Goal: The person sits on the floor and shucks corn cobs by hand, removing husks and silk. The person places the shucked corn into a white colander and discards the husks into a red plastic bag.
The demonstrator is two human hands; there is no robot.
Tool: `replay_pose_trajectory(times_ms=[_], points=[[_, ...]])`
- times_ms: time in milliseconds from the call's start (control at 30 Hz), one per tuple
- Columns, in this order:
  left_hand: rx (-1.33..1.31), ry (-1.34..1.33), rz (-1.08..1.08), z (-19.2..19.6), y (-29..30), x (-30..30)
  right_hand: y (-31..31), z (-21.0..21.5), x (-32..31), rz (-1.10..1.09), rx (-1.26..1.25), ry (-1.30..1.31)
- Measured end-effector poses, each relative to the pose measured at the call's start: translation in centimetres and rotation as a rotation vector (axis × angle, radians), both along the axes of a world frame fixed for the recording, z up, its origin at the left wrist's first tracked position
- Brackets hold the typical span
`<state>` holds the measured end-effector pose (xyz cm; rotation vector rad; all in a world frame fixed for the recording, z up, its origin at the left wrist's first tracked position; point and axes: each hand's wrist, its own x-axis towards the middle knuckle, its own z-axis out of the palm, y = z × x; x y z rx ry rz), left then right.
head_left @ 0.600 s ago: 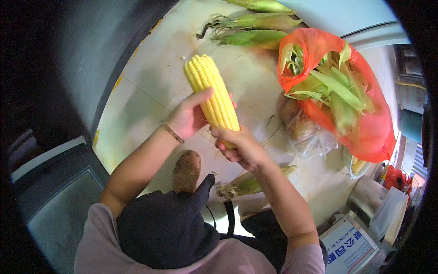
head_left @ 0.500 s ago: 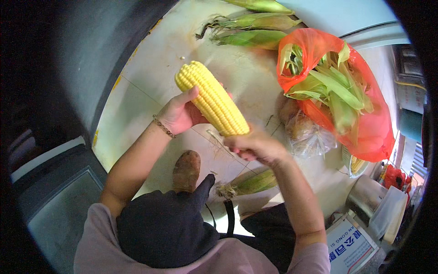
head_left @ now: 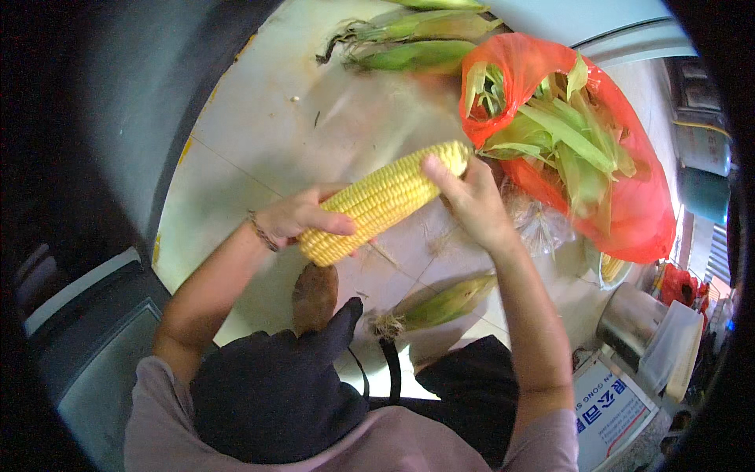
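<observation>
Aloft over the floor [head_left: 236, 149], near the middle of the view: a yellow cob [head_left: 385, 200], kernels showing, slanting from lower left to upper right. Around its lower left end, the left hand [head_left: 307, 219], fingers curled about the cob, thumb laid across the kernels. At its upper right end, the right hand [head_left: 477, 197], fingers closed around the tip, mostly hidden behind it, thumb on the near side. On the left wrist, a bracelet [head_left: 263, 231]. Below, on the floor, a green ear [head_left: 452, 300], silk end to the left, near a brown shoe [head_left: 314, 300]. To the right, a red bag [head_left: 638, 220] with green husks [head_left: 578, 149] spilling out; just beside it, a clear bag [head_left: 543, 222]. Beyond the cob, other ears [head_left: 413, 57], in husk. Farther right, a bowl [head_left: 596, 269] with something yellow inside, a metal pot [head_left: 624, 311], a box [head_left: 609, 417].
</observation>
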<state>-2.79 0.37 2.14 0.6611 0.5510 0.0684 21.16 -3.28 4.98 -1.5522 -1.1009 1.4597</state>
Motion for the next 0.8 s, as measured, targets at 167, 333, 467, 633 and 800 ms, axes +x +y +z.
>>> replay_pose_trajectory(times_ms=[167, 333, 467, 633, 800], points=[[-0.182, -0.027, 0.167, -1.8, -3.6, 1.4, 0.3, -5.3, -0.9, -0.198, 0.015, -0.51], [-0.291, -0.047, 0.333, -2.8, -5.1, 1.2, -4.3, -13.8, 1.8, -0.11, -0.051, -0.779], [-0.429, -0.091, 0.411, -3.5, -5.3, 0.7, -4.5, -11.8, 0.8, -0.292, -0.239, -0.401], [-0.483, -0.119, 0.386, -3.9, -5.9, 0.7, -0.9, -4.8, -4.6, -0.24, -0.14, -0.33], [-0.485, -0.127, 0.397, -3.7, -5.9, 1.1, -1.2, -9.3, -3.0, -0.145, 0.06, -0.591]])
